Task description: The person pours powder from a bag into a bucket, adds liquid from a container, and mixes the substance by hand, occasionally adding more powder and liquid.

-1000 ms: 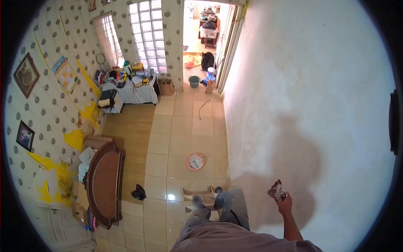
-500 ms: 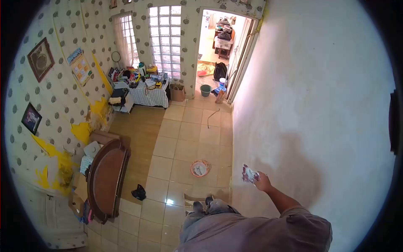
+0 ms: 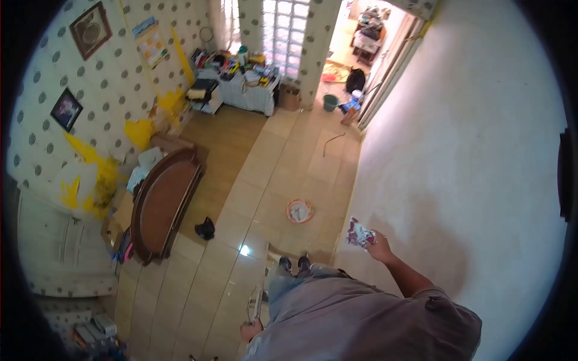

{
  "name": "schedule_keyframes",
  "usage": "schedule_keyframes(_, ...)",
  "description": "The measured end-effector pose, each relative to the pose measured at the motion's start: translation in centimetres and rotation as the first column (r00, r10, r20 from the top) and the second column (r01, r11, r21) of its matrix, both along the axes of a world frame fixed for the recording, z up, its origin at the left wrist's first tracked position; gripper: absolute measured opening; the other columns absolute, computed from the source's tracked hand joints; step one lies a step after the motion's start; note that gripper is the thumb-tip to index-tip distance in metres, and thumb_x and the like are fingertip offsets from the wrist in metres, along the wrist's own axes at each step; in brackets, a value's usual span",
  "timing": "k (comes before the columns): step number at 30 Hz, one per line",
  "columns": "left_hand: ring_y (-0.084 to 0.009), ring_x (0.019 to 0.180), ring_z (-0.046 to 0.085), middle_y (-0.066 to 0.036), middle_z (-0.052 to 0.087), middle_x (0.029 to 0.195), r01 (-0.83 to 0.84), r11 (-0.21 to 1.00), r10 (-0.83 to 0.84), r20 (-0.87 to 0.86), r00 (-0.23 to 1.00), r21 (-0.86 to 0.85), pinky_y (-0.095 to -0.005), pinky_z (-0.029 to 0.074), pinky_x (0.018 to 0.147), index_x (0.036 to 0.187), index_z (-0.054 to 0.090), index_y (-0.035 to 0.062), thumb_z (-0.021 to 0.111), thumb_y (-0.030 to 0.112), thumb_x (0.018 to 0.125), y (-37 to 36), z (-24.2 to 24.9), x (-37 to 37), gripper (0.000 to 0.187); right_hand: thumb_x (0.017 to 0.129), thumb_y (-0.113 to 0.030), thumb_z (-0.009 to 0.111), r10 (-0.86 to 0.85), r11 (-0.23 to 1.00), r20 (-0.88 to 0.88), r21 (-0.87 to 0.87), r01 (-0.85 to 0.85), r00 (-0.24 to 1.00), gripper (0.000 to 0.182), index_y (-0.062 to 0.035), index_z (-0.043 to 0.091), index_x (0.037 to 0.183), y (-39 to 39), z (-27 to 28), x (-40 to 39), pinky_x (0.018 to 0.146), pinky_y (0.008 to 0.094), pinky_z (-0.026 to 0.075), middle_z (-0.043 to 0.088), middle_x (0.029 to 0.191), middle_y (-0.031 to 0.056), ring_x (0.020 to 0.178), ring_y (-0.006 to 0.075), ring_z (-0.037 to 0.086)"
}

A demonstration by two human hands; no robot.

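Note:
My right hand (image 3: 380, 246) is closed around a flat dark-red scraper (image 3: 360, 234) smeared with white putty, held out close to the white wall (image 3: 469, 162). Low on the other side, my left hand (image 3: 251, 330) is closed at the end of a pale ladder rail (image 3: 258, 302) beside my leg. On the floor ahead of my feet sits an orange-rimmed basin (image 3: 299, 211) with whitish material inside.
A curved brown wooden furniture piece (image 3: 165, 204) stands at the left, near a black plastic bag (image 3: 205, 228). A cluttered cloth-covered table (image 3: 247, 96) is at the back. By the doorway stand a green bucket (image 3: 330, 103) and a thin bent rod (image 3: 327, 144).
The view has tilted down and turned, so the room appears shifted right and up. My left hand has come into view at the rail. My right hand still holds the scraper near the wall.

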State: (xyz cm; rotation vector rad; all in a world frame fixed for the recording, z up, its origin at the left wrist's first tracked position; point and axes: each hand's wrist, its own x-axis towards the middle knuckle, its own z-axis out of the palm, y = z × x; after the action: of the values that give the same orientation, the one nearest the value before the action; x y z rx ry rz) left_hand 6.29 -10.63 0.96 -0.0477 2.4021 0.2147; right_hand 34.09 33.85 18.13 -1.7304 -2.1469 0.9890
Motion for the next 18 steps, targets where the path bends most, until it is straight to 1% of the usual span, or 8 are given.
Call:
schedule_keyframes(1,-0.0391,0.087,0.062,-0.021,0.065,0.091,0.009,0.999,-0.008,-0.036,0.999,0.040,-0.0463,0.049,0.076,0.084,0.068,0.0013,0.064,0.044,0.067,0.5,1.8,0.5,0.047,0.074,-0.009,0.063,0.063,0.990,0.009,0.123,-0.063,0.998,0.024,-0.0025,0.060,0.097,0.2,-2.1,1.2,0.070,0.0366,0.049,0.066,0.084,0.0152,0.077,0.0273,0.064)
schedule_keyframes(3,-0.0382,0.086,0.062,-0.020,0.065,0.089,0.068,0.993,-0.055,-0.131,0.990,0.093,-0.0448,0.049,0.075,0.083,0.068,0.0011,0.065,0.042,0.067,2.2,3.8,0.0,0.044,0.075,-0.008,0.062,-0.008,1.000,-0.008,-0.024,0.008,1.000,0.022,-0.0023,0.060,0.095,-0.2,-2.4,0.5,0.068,0.0360,0.049,0.065,0.082,0.0147,0.076,0.0262,0.064)
schedule_keyframes(6,-0.0371,0.085,0.062,-0.019,0.065,0.090,0.123,0.983,-0.093,-0.213,0.973,0.135,-0.0444,0.050,0.076,0.083,0.069,0.0023,0.066,0.041,0.066,1.3,3.3,0.5,0.042,0.074,-0.008,0.062,0.013,1.000,-0.091,0.009,-0.012,0.996,0.021,-0.0013,0.060,0.094,0.1,-4.4,0.5,0.067,0.0357,0.049,0.065,0.080,0.0150,0.074,0.0262,0.064)
schedule_keyframes(8,-0.0366,0.084,0.062,-0.018,0.065,0.089,0.139,0.976,-0.097,-0.232,0.968,0.171,-0.0445,0.050,0.076,0.083,0.069,0.0030,0.066,0.040,0.066,1.2,3.9,1.9,0.041,0.072,-0.006,0.060,-0.022,0.999,-0.028,-0.036,0.021,0.999,0.020,0.0019,0.060,0.090,-0.1,-5.5,2.0,0.061,0.0360,0.049,0.064,0.073,0.0144,0.066,0.0246,0.062)
schedule_keyframes(9,-0.0357,0.084,0.062,-0.017,0.065,0.088,0.155,0.970,-0.114,-0.214,0.970,0.186,-0.0442,0.049,0.076,0.083,0.068,0.0036,0.066,0.040,0.066,1.2,4.2,1.7,0.040,0.073,-0.008,0.060,0.052,0.987,0.054,0.150,-0.060,0.997,0.021,0.0029,0.060,0.091,-0.4,-5.2,1.2,0.059,0.0354,0.048,0.063,0.072,0.0134,0.065,0.0237,0.062)
schedule_keyframes(14,-0.0326,0.086,0.061,-0.015,0.064,0.088,0.204,0.946,-0.144,-0.238,0.961,0.251,-0.0416,0.049,0.078,0.086,0.067,0.0057,0.066,0.039,0.067,2.2,6.2,1.6,0.038,0.074,-0.010,0.059,0.151,0.987,0.130,0.033,-0.156,0.980,0.024,0.0040,0.059,0.094,1.5,-6.1,-2.8,0.060,0.0345,0.048,0.063,0.072,0.0120,0.065,0.0213,0.062)
schedule_keyframes(16,-0.0327,0.086,0.061,-0.015,0.065,0.089,0.170,0.952,-0.115,-0.220,0.969,0.253,-0.0416,0.049,0.078,0.087,0.068,0.0059,0.066,0.039,0.067,1.8,5.5,2.0,0.038,0.074,-0.008,0.058,0.120,0.993,0.047,0.002,-0.120,0.992,0.023,0.0043,0.058,0.093,2.3,-6.2,-5.3,0.061,0.0348,0.048,0.063,0.073,0.0123,0.065,0.0219,0.061)
schedule_keyframes(18,-0.0336,0.087,0.061,-0.015,0.065,0.091,0.193,0.947,-0.150,-0.181,0.972,0.255,-0.0423,0.049,0.078,0.088,0.068,0.0062,0.067,0.038,0.066,1.9,5.4,2.0,0.038,0.076,-0.011,0.060,0.141,0.989,0.030,-0.045,-0.139,0.990,0.018,0.0008,0.058,0.089,3.2,-5.5,-7.8,0.064,0.0401,0.048,0.063,0.073,0.0165,0.068,0.0315,0.062)
